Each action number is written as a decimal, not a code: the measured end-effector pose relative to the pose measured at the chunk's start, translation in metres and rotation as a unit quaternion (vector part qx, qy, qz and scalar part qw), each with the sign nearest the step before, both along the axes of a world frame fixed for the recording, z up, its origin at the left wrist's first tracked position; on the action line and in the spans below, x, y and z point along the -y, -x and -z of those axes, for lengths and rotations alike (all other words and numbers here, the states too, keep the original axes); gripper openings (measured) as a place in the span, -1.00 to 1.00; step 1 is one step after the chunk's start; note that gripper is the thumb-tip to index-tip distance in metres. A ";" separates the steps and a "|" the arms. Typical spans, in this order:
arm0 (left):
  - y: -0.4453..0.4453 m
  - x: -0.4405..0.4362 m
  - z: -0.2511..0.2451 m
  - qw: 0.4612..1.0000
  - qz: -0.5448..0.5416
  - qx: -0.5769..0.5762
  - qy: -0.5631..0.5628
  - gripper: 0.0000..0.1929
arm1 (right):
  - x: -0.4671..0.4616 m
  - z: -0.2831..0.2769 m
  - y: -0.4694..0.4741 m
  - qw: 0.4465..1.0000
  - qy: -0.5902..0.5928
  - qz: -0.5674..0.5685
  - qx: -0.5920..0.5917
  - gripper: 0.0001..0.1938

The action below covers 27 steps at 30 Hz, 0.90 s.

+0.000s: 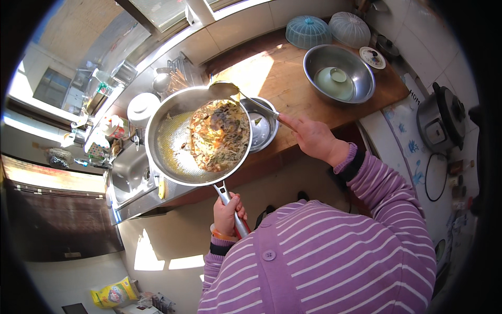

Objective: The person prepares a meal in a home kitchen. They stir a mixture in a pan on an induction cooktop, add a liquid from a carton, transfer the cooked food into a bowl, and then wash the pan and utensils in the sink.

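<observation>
My left hand (229, 214) grips the handle of a wide metal frying pan (172, 129), which is tilted. Chopped, browned food (221, 135) lies in the pan's right half, with oily liquid at the left. My right hand (315, 137) holds the long handle of a metal ladle (224, 89); its bowl is at the pan's far rim. Partly hidden behind the pan's right edge, a smaller metal bowl (263, 133) stands on the wooden board (290, 94) with a green bit of food inside.
A large steel bowl (339, 74) holds pale liquid and a small round dish. Two mesh food covers (308, 32) stand behind it. A sink (131, 176) and a white lidded pot (143, 109) are at the left. An electric cooker (439, 119) stands at the right.
</observation>
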<state>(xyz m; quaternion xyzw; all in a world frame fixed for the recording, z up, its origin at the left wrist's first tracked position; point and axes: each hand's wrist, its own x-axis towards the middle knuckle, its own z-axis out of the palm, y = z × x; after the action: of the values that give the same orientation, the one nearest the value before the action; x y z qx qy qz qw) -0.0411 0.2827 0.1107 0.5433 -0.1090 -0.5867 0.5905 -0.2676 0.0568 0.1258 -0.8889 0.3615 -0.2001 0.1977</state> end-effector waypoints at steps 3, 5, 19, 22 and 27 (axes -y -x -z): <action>0.001 -0.001 -0.001 1.000 0.001 0.012 -0.006 -0.87 | -0.003 0.009 0.004 1.000 -0.007 0.015 0.012 -0.49; 0.002 -0.001 -0.001 1.000 -0.001 0.019 -0.007 -0.87 | -0.005 0.017 0.006 1.000 -0.007 0.021 0.015 -0.49; 0.004 -0.003 -0.007 0.997 0.001 0.065 -0.028 -0.88 | -0.025 0.039 0.030 0.994 -0.106 0.013 0.006 -0.51; 0.004 -0.004 -0.008 0.997 0.002 0.072 -0.032 -0.87 | -0.024 0.033 0.037 0.995 -0.086 0.017 -0.042 -0.51; 0.004 -0.004 -0.010 0.996 0.000 0.079 -0.040 -0.87 | -0.029 0.028 0.044 0.996 -0.068 0.015 -0.060 -0.50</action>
<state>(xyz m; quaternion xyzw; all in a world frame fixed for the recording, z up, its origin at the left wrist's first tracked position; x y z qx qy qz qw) -0.0449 0.2864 0.1203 0.6114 -0.1319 -0.5459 0.5576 -0.3112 0.0854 0.0977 -0.8783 0.3987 -0.1246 0.2326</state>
